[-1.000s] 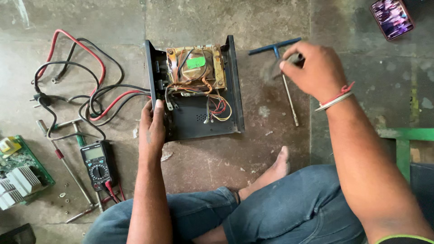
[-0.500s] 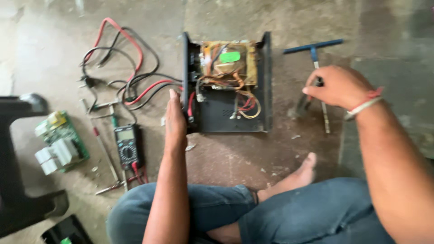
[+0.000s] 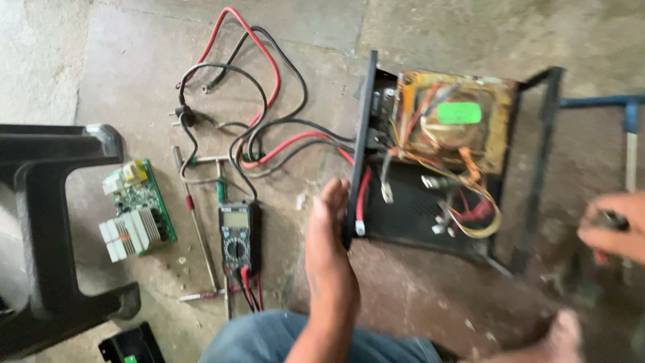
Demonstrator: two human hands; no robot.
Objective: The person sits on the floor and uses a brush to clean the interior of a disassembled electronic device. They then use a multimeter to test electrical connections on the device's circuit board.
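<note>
An open black metal chassis (image 3: 430, 222) lies on the concrete floor, with a yellow-wrapped transformer (image 3: 453, 121) and coloured wires inside. My left hand (image 3: 329, 259) rests flat against the chassis's left side panel (image 3: 361, 148), near its lower corner. My right hand (image 3: 615, 225) is at the right edge of the view, blurred, its fingers closed around a small dark tool handle. A blue T-handle wrench (image 3: 625, 124) lies on the floor just above that hand.
Red and black cables (image 3: 252, 101) loop left of the chassis. A black multimeter (image 3: 236, 235) with probes, several thin rods (image 3: 198, 222), a green circuit board (image 3: 138, 212) and a black plastic stool (image 3: 50, 222) sit at the left. My bare foot (image 3: 561, 339) is at the lower right.
The view has swung left and closer, bringing the stool and circuit board into sight. My right hand has dropped lower and to the right edge. My left hand stays on the chassis side.
</note>
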